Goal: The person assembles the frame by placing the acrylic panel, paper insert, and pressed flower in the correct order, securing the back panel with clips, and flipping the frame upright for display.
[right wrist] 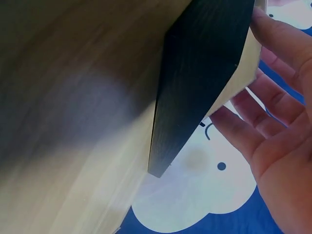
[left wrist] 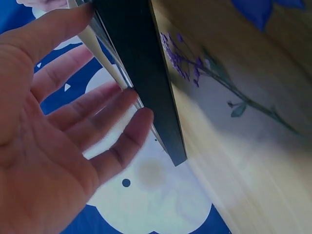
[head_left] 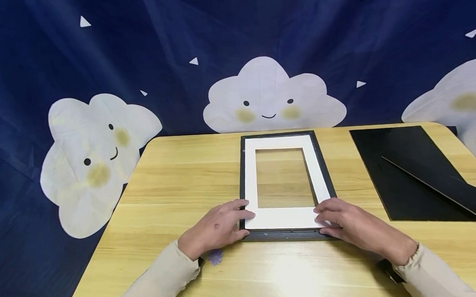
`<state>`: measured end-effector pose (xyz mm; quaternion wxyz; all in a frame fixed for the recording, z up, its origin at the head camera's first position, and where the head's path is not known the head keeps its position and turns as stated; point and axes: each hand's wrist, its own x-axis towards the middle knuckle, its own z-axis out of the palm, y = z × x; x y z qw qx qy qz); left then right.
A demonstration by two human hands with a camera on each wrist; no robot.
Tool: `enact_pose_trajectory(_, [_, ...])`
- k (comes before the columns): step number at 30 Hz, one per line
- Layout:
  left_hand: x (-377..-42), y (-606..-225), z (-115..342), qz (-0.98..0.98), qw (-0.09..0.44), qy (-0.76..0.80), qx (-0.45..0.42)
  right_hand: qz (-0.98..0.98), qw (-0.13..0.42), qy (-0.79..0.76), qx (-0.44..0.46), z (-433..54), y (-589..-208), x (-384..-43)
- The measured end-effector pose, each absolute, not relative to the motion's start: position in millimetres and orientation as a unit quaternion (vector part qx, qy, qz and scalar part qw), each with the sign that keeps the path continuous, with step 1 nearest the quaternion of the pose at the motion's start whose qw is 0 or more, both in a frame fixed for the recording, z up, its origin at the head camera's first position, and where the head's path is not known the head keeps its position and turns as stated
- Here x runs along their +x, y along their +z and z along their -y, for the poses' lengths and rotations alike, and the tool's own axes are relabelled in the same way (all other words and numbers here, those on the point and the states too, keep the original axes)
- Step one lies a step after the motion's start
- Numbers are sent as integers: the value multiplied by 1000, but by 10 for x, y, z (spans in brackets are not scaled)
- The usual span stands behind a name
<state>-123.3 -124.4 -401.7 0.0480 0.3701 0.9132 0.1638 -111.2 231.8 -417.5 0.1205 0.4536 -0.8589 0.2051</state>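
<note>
A black picture frame (head_left: pixel 289 235) lies on the wooden table, a white mat board (head_left: pixel 286 218) with a rectangular window set inside it. My left hand (head_left: pixel 219 224) is at the frame's lower left, fingertips over the side rail and at the mat's edge. In the left wrist view, its fingers (left wrist: pixel 134 136) stretch loosely along the frame. At the lower right corner, my right hand (head_left: pixel 349 225) rests its fingertips on the mat and frame. The right wrist view shows those fingers (right wrist: pixel 234 131) extended against the mat's edge, beside the black rail (right wrist: pixel 200 83).
To the right lies a black backing board (head_left: pixel 399 177) with an easel leg (head_left: pixel 443 188) on top. Purple flowers (left wrist: pixel 183 61) on a stem mark the table near my left hand. A dark blue cloth (head_left: pixel 169 36) with white clouds hangs behind the table.
</note>
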Motion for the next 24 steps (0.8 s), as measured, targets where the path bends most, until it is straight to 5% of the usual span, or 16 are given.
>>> enact_pose_trajectory(7, [-1251,-4056,1236,-904,72,169,387,858,116,198,460,-2321,-4180,-1110])
enact_pose_trajectory(16, [-1266,-4077,1263,-900,41,135,413,894,134,163,396,-2367,-4128,-1104])
enact_pose_trajectory(24, [-1303,-4099,1281,-888,12,123,443,959,-8,182,217,-2449,-4096,-1142])
